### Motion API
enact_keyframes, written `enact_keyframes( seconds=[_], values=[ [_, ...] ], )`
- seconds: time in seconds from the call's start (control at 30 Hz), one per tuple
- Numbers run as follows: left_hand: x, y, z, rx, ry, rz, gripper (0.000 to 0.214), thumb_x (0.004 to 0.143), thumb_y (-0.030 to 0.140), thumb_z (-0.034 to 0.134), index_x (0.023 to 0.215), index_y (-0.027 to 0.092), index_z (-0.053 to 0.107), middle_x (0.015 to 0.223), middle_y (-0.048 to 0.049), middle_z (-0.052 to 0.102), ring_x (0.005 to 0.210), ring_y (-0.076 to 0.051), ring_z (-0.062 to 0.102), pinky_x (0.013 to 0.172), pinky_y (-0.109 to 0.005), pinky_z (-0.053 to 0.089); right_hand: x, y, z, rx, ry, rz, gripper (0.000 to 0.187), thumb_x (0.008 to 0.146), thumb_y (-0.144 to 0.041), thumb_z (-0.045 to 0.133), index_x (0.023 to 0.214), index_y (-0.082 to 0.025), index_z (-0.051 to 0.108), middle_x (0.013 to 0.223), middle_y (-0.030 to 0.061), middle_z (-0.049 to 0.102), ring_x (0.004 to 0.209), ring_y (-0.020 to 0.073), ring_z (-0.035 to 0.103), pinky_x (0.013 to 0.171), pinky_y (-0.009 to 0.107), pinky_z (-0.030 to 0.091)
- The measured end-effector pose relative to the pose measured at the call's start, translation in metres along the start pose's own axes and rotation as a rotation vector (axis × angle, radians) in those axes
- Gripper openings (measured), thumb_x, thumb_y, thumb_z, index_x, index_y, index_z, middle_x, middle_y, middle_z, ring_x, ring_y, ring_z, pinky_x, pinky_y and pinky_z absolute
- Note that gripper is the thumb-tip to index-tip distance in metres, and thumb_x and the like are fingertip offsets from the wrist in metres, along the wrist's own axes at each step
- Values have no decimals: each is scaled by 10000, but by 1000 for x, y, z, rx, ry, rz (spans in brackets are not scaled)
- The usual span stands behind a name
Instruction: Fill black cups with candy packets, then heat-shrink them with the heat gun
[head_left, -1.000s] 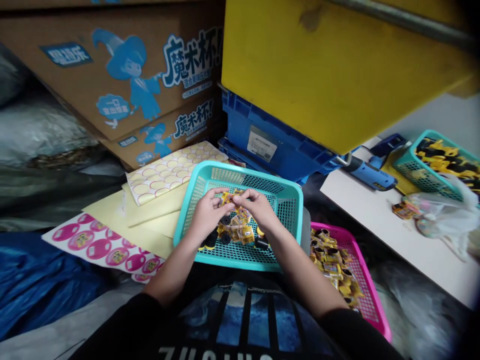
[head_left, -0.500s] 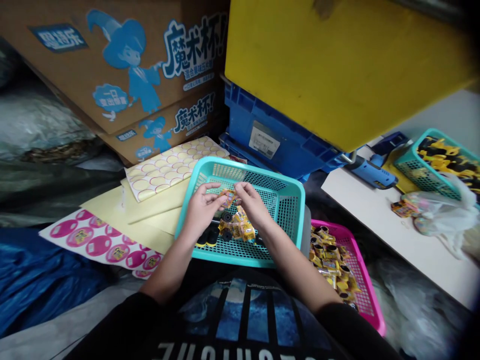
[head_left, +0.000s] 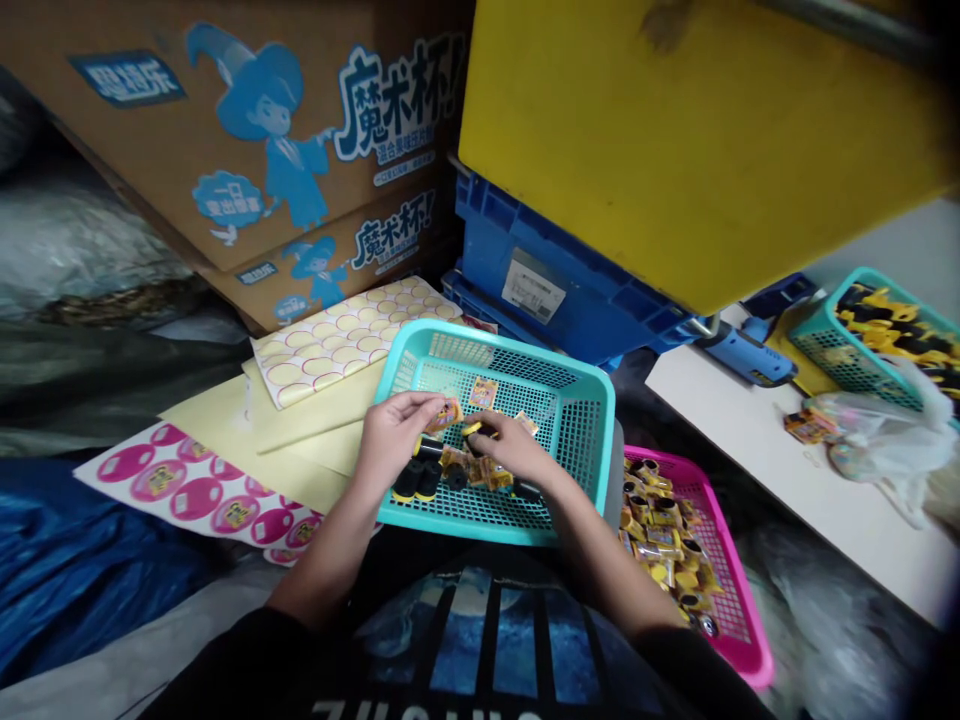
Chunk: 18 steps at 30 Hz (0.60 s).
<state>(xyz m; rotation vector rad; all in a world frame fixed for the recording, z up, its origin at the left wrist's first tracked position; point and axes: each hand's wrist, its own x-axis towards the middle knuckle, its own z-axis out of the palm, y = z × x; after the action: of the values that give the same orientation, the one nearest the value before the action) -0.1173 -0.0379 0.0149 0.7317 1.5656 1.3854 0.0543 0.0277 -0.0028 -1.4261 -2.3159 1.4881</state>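
The left hand (head_left: 390,438) pinches a small orange packet (head_left: 448,412) by its edge, thumb against fingertips, leaving its face clear. Just right of it, the right hand (head_left: 504,448) curls onto the pile of yellow packets and black caps (head_left: 469,468). I cannot tell whether it grips one. The teal basket (head_left: 577,380) walls keep the pile gathered under both hands.

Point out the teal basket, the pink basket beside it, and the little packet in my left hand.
Teal basket (head_left: 586,430): head view, on its right mesh wall.
Pink basket (head_left: 733,585): head view, on its right mesh wall.
Little packet (head_left: 448,411): head view, on its orange printed face.
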Motion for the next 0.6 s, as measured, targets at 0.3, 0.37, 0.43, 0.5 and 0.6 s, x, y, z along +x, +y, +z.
enact_keyframes(
  seconds=[0.3, 0.37, 0.43, 0.5, 0.6],
  values=[
    [-3, -6, 8, -24, -103, 39, 245, 644, 337, 766, 823, 180, 706, 763, -33, 740, 727, -177, 692, 713, -302, 570, -25, -7, -30, 980, 111, -200, 363, 699, -287, 726, 1029, -243, 581, 899, -1, 591, 769, 125, 569, 724, 273, 477],
    [-4, -4, 8, 4, -53, 45, 203, 670, 352, 746, 770, 178, 714, 778, -41, 746, 730, -180, 690, 724, -305, 566, -25, -10, -27, 972, 155, -190, 337, 702, -308, 740, 1004, -240, 607, 965, 17, 605, 800, 134, 577, 733, 277, 489],
    [-5, -3, 8, 19, 13, 54, 196, 686, 360, 732, 758, 178, 721, 779, -42, 748, 736, -182, 688, 723, -299, 560, -24, -12, -24, 1000, 196, -188, 291, 702, -360, 746, 927, -232, 612, 907, 16, 616, 734, 131, 576, 681, 270, 490],
    [-5, -2, 7, 15, 69, 70, 200, 699, 368, 721, 758, 177, 722, 776, -39, 748, 745, -180, 687, 713, -284, 552, -24, -13, -22, 1037, 207, -210, 288, 712, -410, 735, 899, -229, 610, 817, 8, 612, 654, 123, 563, 628, 262, 477],
    [-5, -2, 8, -10, 123, 93, 217, 711, 383, 712, 751, 169, 714, 738, -30, 739, 713, -167, 675, 671, -260, 542, -25, -16, -23, 1010, 203, -248, 278, 731, -418, 709, 908, -222, 620, 811, 13, 613, 625, 118, 544, 610, 259, 463]
  ],
)
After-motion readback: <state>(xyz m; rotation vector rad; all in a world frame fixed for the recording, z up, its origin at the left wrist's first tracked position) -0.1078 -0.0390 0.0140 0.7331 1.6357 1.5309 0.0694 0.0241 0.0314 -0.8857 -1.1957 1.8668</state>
